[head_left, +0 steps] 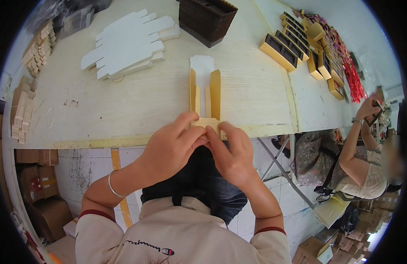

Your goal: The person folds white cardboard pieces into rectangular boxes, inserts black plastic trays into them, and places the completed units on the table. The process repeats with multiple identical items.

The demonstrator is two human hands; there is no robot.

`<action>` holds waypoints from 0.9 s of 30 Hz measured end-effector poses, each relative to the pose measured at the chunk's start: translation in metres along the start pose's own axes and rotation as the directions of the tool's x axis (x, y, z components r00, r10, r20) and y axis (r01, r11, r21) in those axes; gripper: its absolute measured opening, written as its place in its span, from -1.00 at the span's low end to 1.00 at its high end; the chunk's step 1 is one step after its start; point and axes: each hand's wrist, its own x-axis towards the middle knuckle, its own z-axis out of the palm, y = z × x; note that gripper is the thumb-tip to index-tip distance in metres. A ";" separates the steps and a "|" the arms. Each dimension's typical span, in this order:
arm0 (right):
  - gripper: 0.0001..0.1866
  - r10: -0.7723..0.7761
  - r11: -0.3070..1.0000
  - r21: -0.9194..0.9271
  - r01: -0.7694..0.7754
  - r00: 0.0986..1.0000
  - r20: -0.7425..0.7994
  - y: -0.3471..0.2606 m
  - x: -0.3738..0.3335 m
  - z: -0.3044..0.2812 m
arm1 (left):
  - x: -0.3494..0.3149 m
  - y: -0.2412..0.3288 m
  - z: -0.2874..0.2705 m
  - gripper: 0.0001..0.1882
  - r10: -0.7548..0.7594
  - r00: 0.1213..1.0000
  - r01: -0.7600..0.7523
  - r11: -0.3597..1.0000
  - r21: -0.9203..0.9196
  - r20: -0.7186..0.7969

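Observation:
A small gold carton (216, 94), white on its inner face, lies partly folded at the table's front edge with its two long sides standing up. Its far end flap lies flat, pointing away from me. At the near end my left hand (177, 134) and my right hand (233, 152) meet, both with fingers bent and pinching the carton's end panel. The thumbs are close together at the middle of that panel. Part of the near end is hidden behind my fingers.
A stack of flat white carton blanks (129, 44) lies at the far left, beside a dark woven basket (205, 20). Gold boxes with dark inserts (280, 53) stand in rows at the far right. Pale folded pieces (23, 108) line the left edge. A co-worker (359, 163) sits at the right.

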 end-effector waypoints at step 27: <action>-0.76 -0.079 0.993 0.113 0.046 0.948 0.307 0.035 0.038 -0.022 | 0.050 -0.035 -0.071 -0.90 0.100 0.771 -0.361 0.882 0.302 0.628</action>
